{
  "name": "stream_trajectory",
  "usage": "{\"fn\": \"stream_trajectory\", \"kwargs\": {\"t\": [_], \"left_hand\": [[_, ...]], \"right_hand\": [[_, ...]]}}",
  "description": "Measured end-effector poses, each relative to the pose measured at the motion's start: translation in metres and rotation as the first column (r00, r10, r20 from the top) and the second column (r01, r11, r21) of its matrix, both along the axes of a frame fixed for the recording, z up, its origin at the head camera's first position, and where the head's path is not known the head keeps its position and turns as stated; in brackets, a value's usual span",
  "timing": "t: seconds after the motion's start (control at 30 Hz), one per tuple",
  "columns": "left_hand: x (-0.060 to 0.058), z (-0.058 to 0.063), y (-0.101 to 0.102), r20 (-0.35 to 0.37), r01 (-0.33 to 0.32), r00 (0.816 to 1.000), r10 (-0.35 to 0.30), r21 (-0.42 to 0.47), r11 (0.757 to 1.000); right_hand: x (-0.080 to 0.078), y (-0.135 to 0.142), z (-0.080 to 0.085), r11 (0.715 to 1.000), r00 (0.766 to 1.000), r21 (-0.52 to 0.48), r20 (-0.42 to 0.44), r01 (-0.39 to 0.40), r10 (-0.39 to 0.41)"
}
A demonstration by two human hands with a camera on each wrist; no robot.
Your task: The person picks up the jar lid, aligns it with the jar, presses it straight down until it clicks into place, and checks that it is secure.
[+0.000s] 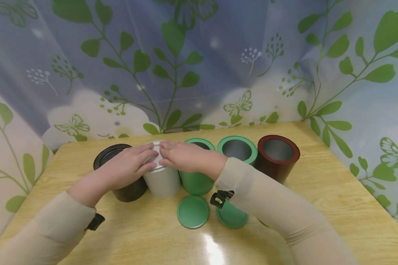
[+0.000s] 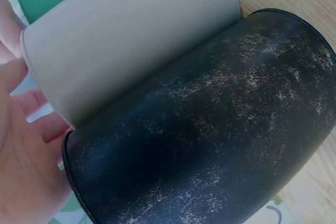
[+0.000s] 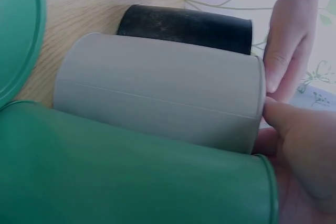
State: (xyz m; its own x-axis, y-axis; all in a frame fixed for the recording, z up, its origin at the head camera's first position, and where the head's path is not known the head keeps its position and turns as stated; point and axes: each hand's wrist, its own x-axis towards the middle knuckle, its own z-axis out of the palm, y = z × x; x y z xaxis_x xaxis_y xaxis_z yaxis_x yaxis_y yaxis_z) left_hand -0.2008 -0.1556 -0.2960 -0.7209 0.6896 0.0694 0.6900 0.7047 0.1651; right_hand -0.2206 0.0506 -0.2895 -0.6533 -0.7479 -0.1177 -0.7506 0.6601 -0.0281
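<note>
A white can (image 1: 162,183) stands upright with a white lid (image 1: 158,167) on top, largely covered by both hands. My left hand (image 1: 127,165) reaches across the black can and rests its fingers on the left side of that lid. From the other side my right hand (image 1: 182,156) lays its fingers on the lid's right part, thumb near the front rim. Both hands have fairly straight fingers. Close on the left is a black can (image 1: 130,191) with a black top. A green can (image 1: 197,183) stands right of the white one, partly under my right hand.
Another green-rimmed can (image 1: 237,149) and a dark red can (image 1: 275,165) stand open to the right. Two green lids, a left one (image 1: 193,212) and a right one (image 1: 232,217), lie in front on the wooden table (image 1: 146,235). A patterned curtain (image 1: 199,73) hangs behind.
</note>
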Motion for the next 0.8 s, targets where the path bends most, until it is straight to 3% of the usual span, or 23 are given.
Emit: {"fn": "stream_trajectory", "kwargs": {"t": [0.2,0.47,0.7,0.8], "left_hand": [[0.000,-0.003,-0.003,0.034,-0.013,0.999,0.012,0.030,0.999],[0.003,-0.008,-0.002,-0.009,-0.005,1.000,0.005,0.046,0.999],[0.004,-0.005,0.002,0.140,-0.061,0.989,0.053,0.055,0.997],[0.003,-0.005,0.005,0.161,-0.078,0.984,0.071,0.043,0.996]], "right_hand": [[0.002,-0.001,0.000,1.000,0.999,0.027,0.040,0.011,-0.013],[0.006,-0.002,0.000,0.998,0.998,0.051,0.042,0.040,-0.042],[0.010,-0.004,-0.001,0.989,0.993,0.111,0.054,0.098,-0.104],[0.012,-0.005,-0.001,0.981,0.990,0.150,0.048,0.124,-0.133]]}}
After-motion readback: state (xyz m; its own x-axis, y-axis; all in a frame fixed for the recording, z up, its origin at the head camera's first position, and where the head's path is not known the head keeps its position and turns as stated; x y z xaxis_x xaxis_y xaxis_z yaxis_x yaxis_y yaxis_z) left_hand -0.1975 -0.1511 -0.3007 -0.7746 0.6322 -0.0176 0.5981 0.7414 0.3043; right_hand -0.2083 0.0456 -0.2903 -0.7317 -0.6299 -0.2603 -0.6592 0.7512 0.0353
